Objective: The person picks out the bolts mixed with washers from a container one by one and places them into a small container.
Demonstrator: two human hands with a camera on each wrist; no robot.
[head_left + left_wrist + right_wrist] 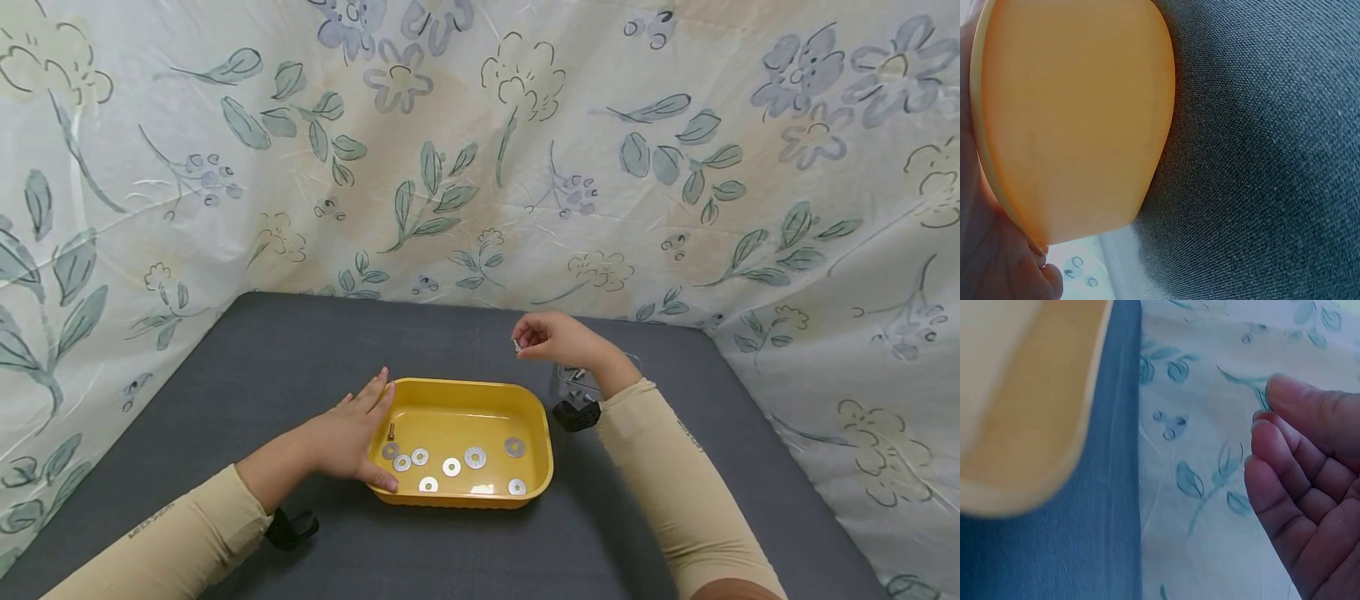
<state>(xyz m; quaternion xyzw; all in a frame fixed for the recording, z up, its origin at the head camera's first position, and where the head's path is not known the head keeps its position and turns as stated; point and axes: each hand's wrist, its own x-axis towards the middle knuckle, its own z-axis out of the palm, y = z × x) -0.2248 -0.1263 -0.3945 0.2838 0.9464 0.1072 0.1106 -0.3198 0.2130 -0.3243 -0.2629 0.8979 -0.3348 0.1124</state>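
My left hand [343, 440] rests spread over the left end of a yellow plastic tray [480, 388], its fingers along the rim and the thumb at the near corner. Inside the tray lie several flat silver washers [475, 457] and one small screw [391, 432] near the left wall. To the right of the tray and raised, my right hand [558, 340] pinches a small silver metal piece [517, 344] between thumb and fingertips; its kind cannot be told. From the left wrist, the tray's outer wall [1079, 125] fills much of the view.
Behind the right forearm stands a clear container [567, 385] with metal hardware in it, partly hidden. The dark grey cloth-covered table [315, 342] reaches back to a flowered curtain [465, 208]. Black straps [576, 415] sit at both wrists.
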